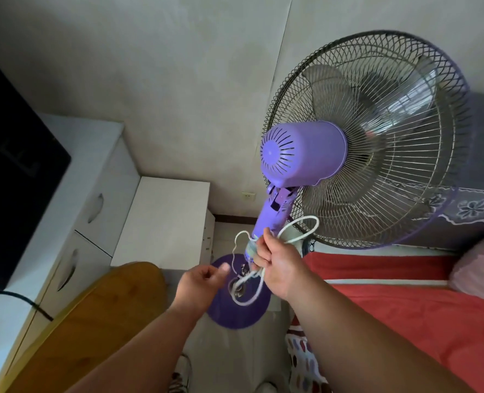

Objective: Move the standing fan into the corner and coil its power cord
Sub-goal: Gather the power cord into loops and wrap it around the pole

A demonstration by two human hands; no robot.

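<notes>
A pale-walled corner holds the purple standing fan [303,154], its round base [235,307] on the floor between a white cabinet [164,222] and a red-covered bed [405,302]; the right hand [274,268] grips loops of white power cord [300,231] against the pole; the left hand [201,282] hovers beside it, loosely curled, holding nothing; a wooden board [93,321] narrows the floor on the left.

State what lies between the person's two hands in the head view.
In the head view, between the left hand and right hand, loops of the white power cord hang over the fan's purple base.
</notes>
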